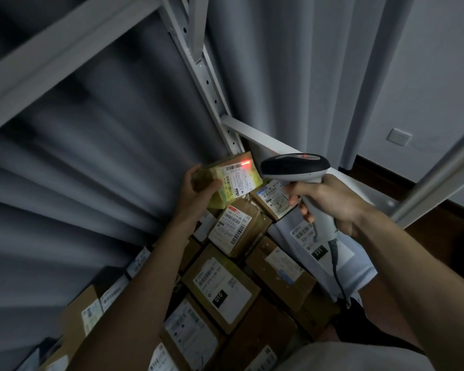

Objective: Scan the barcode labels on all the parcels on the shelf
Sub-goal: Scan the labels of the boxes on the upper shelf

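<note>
My left hand grips a small yellow-green parcel, lifted above the pile with its white barcode label facing the scanner. A red scan light glows on the label's top right corner. My right hand holds the grey handle of a white and black barcode scanner, its head pointing left at the parcel from close by. Below lie several brown cardboard parcels with white labels, plus a white bag parcel marked 231.
White metal shelf uprights and a cross beam frame the pile. A grey curtain hangs behind. The scanner's coiled cable trails down by my right forearm. A metal bar crosses at right.
</note>
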